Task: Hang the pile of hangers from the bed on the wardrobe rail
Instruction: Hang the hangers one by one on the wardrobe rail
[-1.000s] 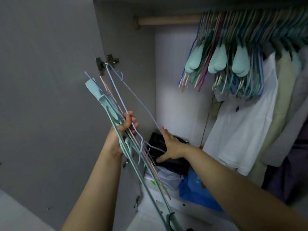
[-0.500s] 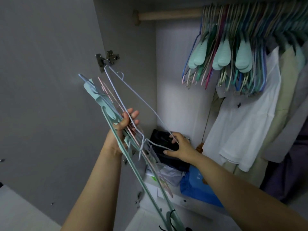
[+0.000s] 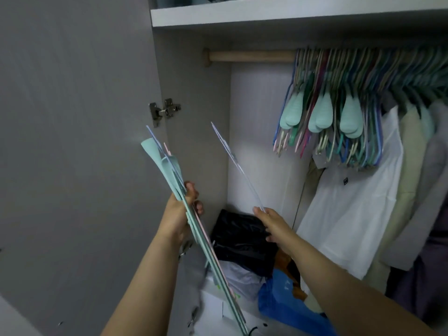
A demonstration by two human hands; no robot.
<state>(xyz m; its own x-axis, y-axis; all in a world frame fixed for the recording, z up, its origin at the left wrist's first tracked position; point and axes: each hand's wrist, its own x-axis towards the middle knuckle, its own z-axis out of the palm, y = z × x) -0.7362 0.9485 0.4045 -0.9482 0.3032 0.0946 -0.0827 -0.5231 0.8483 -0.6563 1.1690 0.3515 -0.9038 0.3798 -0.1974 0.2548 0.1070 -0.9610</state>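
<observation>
My left hand (image 3: 180, 212) grips a bundle of hangers (image 3: 169, 170), mint green, pale blue and pink, held edge-on and slanting from upper left down to the wardrobe floor. My right hand (image 3: 269, 220) pinches one thin pale wire hanger (image 3: 236, 166), pulled apart from the bundle and pointing up and left. The wooden wardrobe rail (image 3: 252, 56) runs across the top, bare at its left end. Several hangers (image 3: 344, 100) crowd the rail to the right, many with mint shoulder pads.
The grey wardrobe door (image 3: 72, 141) stands open on the left with a metal hinge (image 3: 162, 111). A shelf (image 3: 291, 10) sits above the rail. White and beige garments (image 3: 351, 202) hang right. A black bag (image 3: 242, 238) and blue bag (image 3: 281, 301) lie on the floor.
My right hand has drawn one wire hanger free of the bundle and moved it right. The view has tilted up, bringing the shelf into sight.
</observation>
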